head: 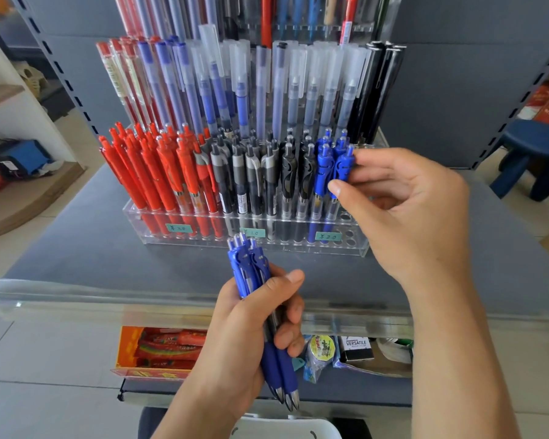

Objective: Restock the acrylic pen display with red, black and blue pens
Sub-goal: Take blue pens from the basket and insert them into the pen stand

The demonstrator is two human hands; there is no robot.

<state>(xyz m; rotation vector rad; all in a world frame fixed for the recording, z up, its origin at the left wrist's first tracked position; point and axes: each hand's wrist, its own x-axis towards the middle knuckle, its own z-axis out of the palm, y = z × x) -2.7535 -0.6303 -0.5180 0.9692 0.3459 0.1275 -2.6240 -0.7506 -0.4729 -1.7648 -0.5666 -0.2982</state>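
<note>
Acrylic pen display [251, 240] on a grey shelf [92, 248], its front row holding red pens [152, 172], black pens [260, 175] and blue pens [325, 166], left to right. The right hand [403, 210] pinches the outermost blue pen [341, 172] between thumb and fingers, beside open holes [349, 232] at the display's right end. The left hand [260, 331], before the shelf's front edge, grips a bundle of blue pens [254, 280], tips down
</note>
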